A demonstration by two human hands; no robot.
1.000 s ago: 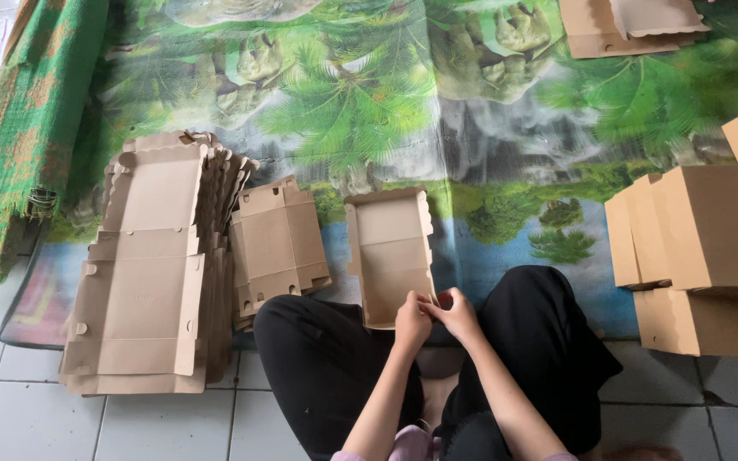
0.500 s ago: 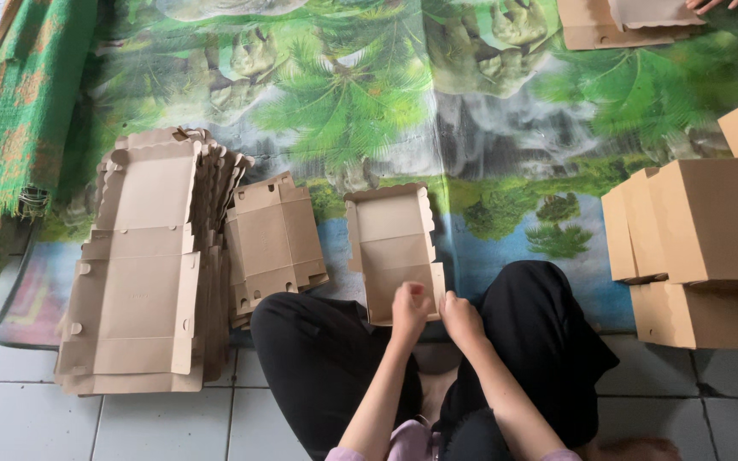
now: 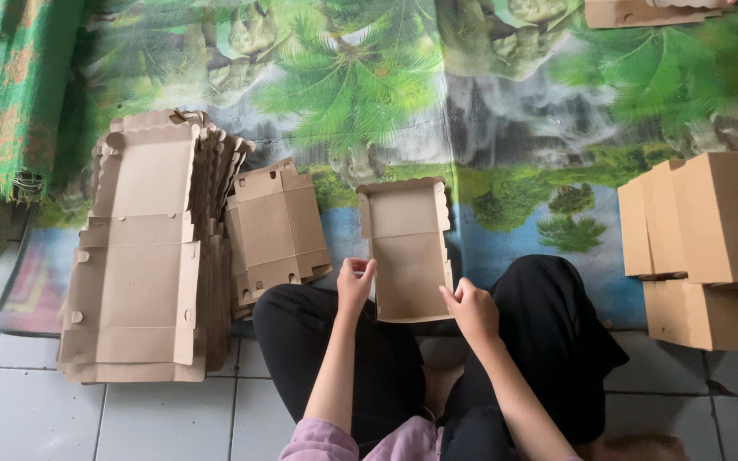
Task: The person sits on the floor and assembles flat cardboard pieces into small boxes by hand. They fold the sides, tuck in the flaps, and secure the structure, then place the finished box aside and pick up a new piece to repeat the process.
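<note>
Now the left hand and right hand pinch the side walls of a half-folded cardboard box, apparently mid-assembly; squaring its near end likely needs firm, even pressure.

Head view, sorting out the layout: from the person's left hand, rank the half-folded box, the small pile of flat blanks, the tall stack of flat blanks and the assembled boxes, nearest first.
From the left hand:
1. Half-folded box, touching it, in front of the knees.
2. Small pile of flat blanks, just to its left.
3. Tall stack of flat blanks, farther left.
4. Assembled boxes, far right.

Brown open box centre, flat blanks left, closed boxes right.
</note>
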